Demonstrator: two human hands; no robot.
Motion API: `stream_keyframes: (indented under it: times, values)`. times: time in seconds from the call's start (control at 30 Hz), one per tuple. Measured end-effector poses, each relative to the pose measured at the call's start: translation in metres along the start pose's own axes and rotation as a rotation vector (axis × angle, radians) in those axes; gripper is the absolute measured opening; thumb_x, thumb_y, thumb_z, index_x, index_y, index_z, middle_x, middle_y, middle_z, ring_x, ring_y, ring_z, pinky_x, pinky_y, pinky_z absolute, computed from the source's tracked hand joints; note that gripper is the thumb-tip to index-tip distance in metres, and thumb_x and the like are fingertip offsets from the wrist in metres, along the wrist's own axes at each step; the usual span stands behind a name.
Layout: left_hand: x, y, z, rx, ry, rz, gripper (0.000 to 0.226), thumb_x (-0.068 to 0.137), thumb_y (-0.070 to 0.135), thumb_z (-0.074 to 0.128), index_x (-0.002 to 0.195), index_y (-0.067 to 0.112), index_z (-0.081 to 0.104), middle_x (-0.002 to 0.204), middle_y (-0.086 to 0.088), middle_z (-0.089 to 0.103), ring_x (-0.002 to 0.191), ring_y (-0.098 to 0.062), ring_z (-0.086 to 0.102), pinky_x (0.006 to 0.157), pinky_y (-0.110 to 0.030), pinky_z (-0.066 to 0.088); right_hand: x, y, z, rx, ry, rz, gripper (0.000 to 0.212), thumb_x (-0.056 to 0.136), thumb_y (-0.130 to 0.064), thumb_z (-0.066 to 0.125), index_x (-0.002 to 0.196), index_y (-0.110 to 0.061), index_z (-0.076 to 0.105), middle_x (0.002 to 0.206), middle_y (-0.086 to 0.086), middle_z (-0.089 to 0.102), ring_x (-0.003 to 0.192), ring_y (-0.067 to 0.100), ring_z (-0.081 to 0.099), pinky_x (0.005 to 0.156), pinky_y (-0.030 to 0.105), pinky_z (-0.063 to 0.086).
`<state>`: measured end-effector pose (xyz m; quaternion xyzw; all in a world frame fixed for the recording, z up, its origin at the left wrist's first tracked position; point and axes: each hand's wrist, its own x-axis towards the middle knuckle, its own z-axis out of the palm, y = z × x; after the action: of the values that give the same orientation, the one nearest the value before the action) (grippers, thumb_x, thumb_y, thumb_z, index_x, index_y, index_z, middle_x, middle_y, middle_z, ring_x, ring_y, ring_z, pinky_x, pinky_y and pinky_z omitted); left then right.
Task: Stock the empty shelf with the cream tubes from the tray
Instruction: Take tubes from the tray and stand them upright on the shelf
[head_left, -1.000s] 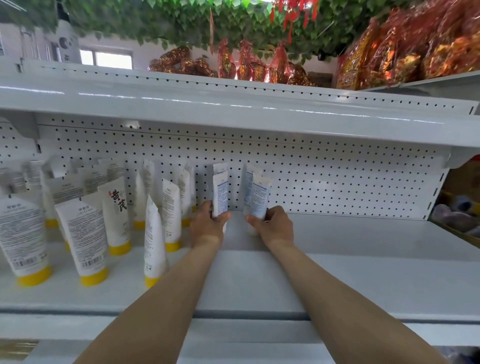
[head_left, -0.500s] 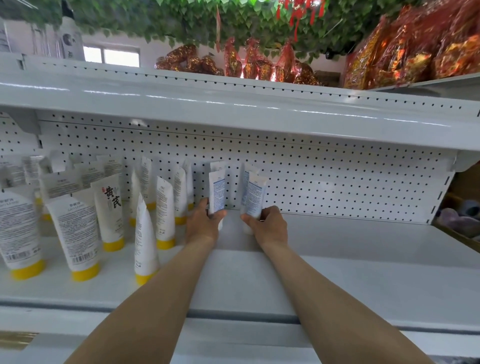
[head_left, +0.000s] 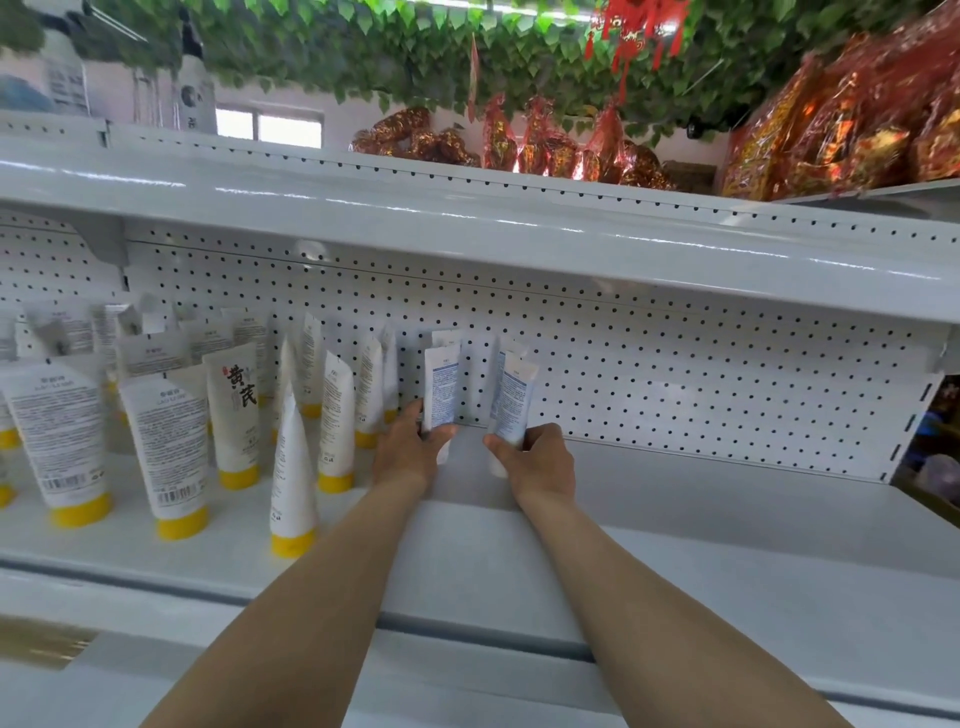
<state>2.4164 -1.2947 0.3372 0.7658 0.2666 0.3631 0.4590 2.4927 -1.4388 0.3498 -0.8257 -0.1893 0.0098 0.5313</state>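
Both arms reach straight across the shelf (head_left: 675, 519), each hand holding a tube upright by the pegboard (head_left: 675, 374).
Fingers of the left hand (head_left: 408, 449) curl round the left tube (head_left: 440, 387), those of the right hand (head_left: 537, 460) round the right tube (head_left: 514, 397); both caps are hidden and the print is unreadable.

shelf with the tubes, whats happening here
A person is stocking the white shelf. The left hand grips one blue-printed tube and the right hand grips a second tube of the same kind. Both are held upright, cap down, close to the pegboard back. Whether they already rest on the shelf is hidden by the hands. Rows of yellow-capped tubes stand to the left.
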Motion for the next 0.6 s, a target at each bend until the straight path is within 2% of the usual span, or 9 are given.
stream_keyframes:
  times: [0.13,0.27,0.37,0.43,0.47,0.53,0.6]
  values:
    - [-0.002,0.003,-0.001,0.021,0.008,-0.005,0.044,0.088,0.033,0.066,0.129,0.026,0.053,0.120,0.001,0.066,0.099,-0.018,0.061,0.080,-0.023,0.040,0.001,0.000,0.000,0.007,-0.006,-0.005,0.045,0.080,-0.046,0.073,0.102,-0.014,0.049,0.079,-0.012,0.055,0.066,-0.002,0.050,0.053,0.022,0.034]
    - [-0.005,0.006,-0.003,0.046,-0.007,-0.037,0.051,0.087,0.036,0.066,0.134,0.027,0.050,0.123,0.000,0.064,0.107,-0.021,0.061,0.081,-0.023,0.039,-0.002,-0.001,-0.002,-0.008,-0.028,0.004,0.045,0.080,-0.047,0.073,0.100,-0.015,0.049,0.079,-0.012,0.055,0.068,0.004,0.053,0.054,0.022,0.034]
    - [-0.013,0.013,-0.008,0.066,-0.021,-0.071,0.061,0.081,0.029,0.074,0.136,0.025,0.048,0.121,0.000,0.064,0.104,-0.019,0.062,0.081,-0.024,0.042,-0.008,-0.005,-0.008,-0.001,-0.035,0.001,0.048,0.078,-0.045,0.076,0.106,-0.015,0.050,0.095,-0.006,0.060,0.089,0.016,0.061,0.069,0.026,0.039]
    - [-0.024,0.017,-0.009,0.059,-0.022,-0.085,0.059,0.076,0.016,0.079,0.127,0.021,0.048,0.113,-0.002,0.063,0.089,-0.007,0.063,0.074,-0.020,0.045,-0.017,-0.006,-0.018,-0.035,-0.043,-0.028,0.060,0.078,-0.045,0.076,0.121,-0.013,0.049,0.115,0.000,0.060,0.105,0.021,0.060,0.080,0.028,0.042]
    - [-0.032,0.019,-0.011,0.069,-0.025,-0.085,0.058,0.075,0.012,0.080,0.122,0.019,0.045,0.108,0.000,0.060,0.088,-0.005,0.062,0.073,-0.019,0.045,-0.024,-0.007,-0.025,-0.080,-0.051,-0.045,0.066,0.079,-0.046,0.075,0.128,-0.013,0.046,0.124,0.002,0.057,0.111,0.022,0.058,0.085,0.029,0.044]
    - [-0.051,0.028,-0.015,0.130,-0.031,-0.076,0.067,0.076,0.021,0.080,0.131,0.014,0.044,0.118,-0.003,0.060,0.108,-0.019,0.059,0.086,-0.026,0.046,-0.042,-0.010,-0.043,-0.227,-0.047,-0.106,0.069,0.083,-0.048,0.070,0.136,-0.015,0.041,0.134,0.005,0.053,0.121,0.024,0.053,0.091,0.032,0.044]
    - [-0.077,0.046,-0.025,0.295,-0.075,-0.017,0.075,0.077,0.034,0.077,0.140,0.012,0.041,0.129,-0.011,0.058,0.117,-0.029,0.056,0.093,-0.033,0.047,-0.065,-0.013,-0.066,-0.450,-0.006,-0.191,0.069,0.086,-0.048,0.067,0.140,-0.017,0.038,0.134,0.009,0.052,0.125,0.027,0.048,0.093,0.037,0.046]
